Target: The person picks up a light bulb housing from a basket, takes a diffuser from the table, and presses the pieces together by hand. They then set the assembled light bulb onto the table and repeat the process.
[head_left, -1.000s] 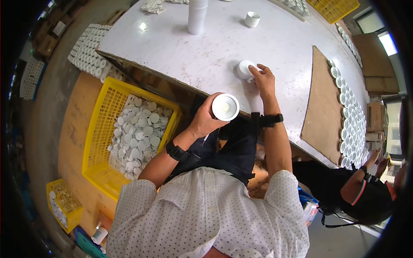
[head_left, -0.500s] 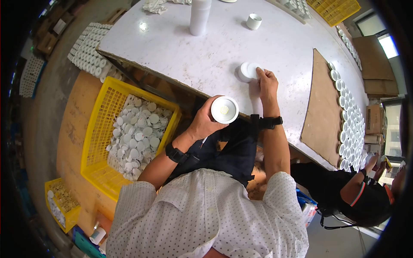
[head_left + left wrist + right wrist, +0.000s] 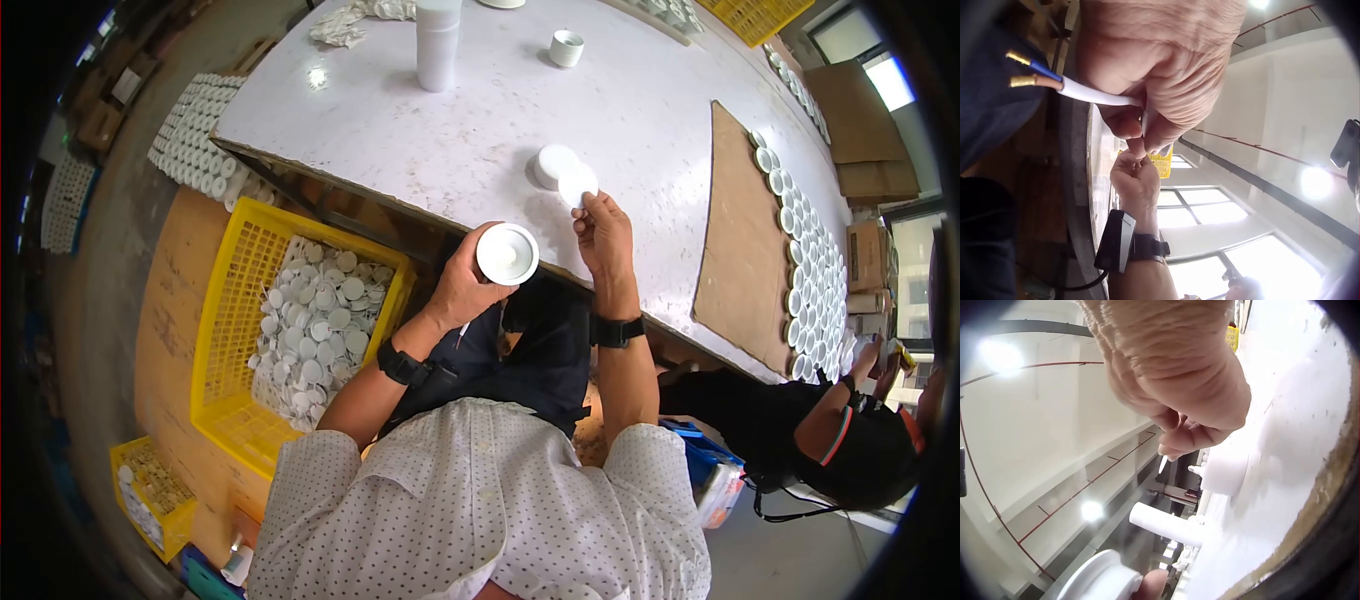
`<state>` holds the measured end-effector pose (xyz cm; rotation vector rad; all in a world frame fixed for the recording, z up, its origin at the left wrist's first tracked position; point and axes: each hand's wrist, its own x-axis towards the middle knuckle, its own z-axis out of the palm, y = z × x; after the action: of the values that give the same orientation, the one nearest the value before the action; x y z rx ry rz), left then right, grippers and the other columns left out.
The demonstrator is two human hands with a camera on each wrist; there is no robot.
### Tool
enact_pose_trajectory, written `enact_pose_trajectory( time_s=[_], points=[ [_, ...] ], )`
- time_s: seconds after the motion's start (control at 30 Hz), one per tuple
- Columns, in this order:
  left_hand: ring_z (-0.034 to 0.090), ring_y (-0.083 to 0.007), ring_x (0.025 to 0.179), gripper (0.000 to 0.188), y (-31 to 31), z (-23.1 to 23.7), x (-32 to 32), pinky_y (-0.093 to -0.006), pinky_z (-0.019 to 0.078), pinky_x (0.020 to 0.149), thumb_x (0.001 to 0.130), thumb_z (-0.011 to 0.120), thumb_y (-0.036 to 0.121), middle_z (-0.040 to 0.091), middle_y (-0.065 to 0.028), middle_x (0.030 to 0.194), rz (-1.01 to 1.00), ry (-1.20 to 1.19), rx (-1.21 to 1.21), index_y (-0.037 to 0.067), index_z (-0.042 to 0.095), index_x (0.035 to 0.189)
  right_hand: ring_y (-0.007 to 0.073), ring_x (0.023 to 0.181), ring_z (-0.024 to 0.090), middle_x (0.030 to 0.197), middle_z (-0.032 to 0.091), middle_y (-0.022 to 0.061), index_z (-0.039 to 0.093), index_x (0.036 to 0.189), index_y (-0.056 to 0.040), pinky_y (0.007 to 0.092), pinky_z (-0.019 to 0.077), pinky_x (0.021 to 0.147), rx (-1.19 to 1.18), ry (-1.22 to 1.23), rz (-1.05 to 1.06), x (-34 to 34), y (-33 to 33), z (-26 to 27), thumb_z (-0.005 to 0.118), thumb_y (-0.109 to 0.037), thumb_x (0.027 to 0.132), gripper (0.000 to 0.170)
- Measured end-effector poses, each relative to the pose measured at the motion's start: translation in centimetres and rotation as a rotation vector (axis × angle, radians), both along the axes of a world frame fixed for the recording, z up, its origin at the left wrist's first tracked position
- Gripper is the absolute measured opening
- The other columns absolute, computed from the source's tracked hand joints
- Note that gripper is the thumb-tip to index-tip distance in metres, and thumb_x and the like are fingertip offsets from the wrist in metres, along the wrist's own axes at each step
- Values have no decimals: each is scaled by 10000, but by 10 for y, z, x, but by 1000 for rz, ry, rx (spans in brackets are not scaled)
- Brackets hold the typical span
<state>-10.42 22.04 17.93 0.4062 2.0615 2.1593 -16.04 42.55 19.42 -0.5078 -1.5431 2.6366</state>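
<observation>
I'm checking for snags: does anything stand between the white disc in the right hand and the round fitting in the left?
Nothing visible: in the head view, only tabletop shows between the white disc and round fitting.

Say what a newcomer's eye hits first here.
Probably the yellow crate heaped with white discs, on the person's left. Next, the hands: the left hand holds a round white fixture by the table's near edge, the right hand pinches a thin white disc. Then the packed white rounds at far right.
</observation>
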Motion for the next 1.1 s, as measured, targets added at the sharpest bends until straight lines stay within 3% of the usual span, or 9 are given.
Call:
enact_pose_trajectory(
  time_s=[0.13, 0.2, 0.23, 0.3, 0.33, 0.4, 0.53, 0.77, 1.1],
  points=[
    [492, -161, 1084, 667, 3, 1, -5, -299, 399, 930, 666, 680, -12, 515, -82, 1151, -38, -60, 61, -2, 375, 1260, 97, 573, 527, 690, 559, 19, 556, 844, -29, 197, 426, 498, -7, -17, 6, 19, -1, -5, 556, -76, 862, 50],
    [488, -162, 1089, 675, 4, 0, -4, -300, 397, 935, 670, 671, -18, 505, -84, 1161, -43, -88, 75, -5, 360, 1270, 114, 627, 565, 761, 615, 42, 600, 917, -1, 245, 446, 530, 370, 51, -70, 33, -5, -4, 591, -72, 836, 108],
    [483, -161, 1094, 682, 5, 0, -4, -296, 403, 928, 675, 672, -12, 495, -88, 1171, -64, -136, 143, 0, 350, 1276, 114, 627, 565, 761, 615, 42, 600, 917, -1, 245, 446, 530, 368, 48, -62, 42, -9, -2, 591, -72, 836, 108],
    [478, -160, 1099, 689, 5, 0, -4, -293, 408, 921, 681, 673, -6, 485, -91, 1180, -82, -184, 209, 5, 339, 1283, 174, 691, 591, 827, 639, 62, 619, 960, -12, 286, 473, 595, 923, 144, -76, 60, -16, 1, 612, -15, 787, 173],
    [466, -158, 1110, 707, 5, 0, -3, -292, 404, 925, 686, 674, -2, 471, -93, 1192, -124, -205, 272, 3, 317, 1297, 174, 691, 591, 827, 639, 62, 619, 960, -12, 286, 473, 595, 920, 142, -73, 65, -17, 1, 612, -15, 787, 173],
    [454, -157, 1121, 726, 7, 0, -3, -291, 401, 930, 692, 675, 2, 456, -95, 1205, -168, -228, 335, 2, 294, 1311, 235, 734, 592, 867, 638, 85, 625, 972, -26, 310, 487, 655, 1359, 645, -48, 73, -19, 0, 622, 51, 716, 267],
    [472, -146, 1073, 690, 9, 1, -4, -263, 435, 861, 754, 673, 106, 467, -92, 1177, -199, -241, 351, -4, 286, 1315, 261, 811, 575, 1031, 600, 94, 610, 1035, -53, 320, 493, 678, 1559, 833, 16, 80, -24, -2, 634, 84, 619, 438],
    [502, -55, 673, 519, 9, 2, -2, -183, 431, 525, 839, 607, 209, 571, -65, 972, -119, -218, 162, -3, 383, 1256, 266, 893, 551, 1102, 576, 80, 607, 1050, -66, 328, 488, 729, 1587, 902, 70, 83, -31, -6, 632, 79, 565, 506],
    [453, -31, 602, 445, 10, 3, 0, -163, 382, 474, 868, 548, 156, 564, -26, 891, -65, -244, 167, 33, 395, 1267, 269, 921, 546, 1114, 576, 79, 600, 1064, -67, 334, 482, 766, 1589, 923, 87, 83, -37, -6, 624, 68, 553, 529]
  ],
)
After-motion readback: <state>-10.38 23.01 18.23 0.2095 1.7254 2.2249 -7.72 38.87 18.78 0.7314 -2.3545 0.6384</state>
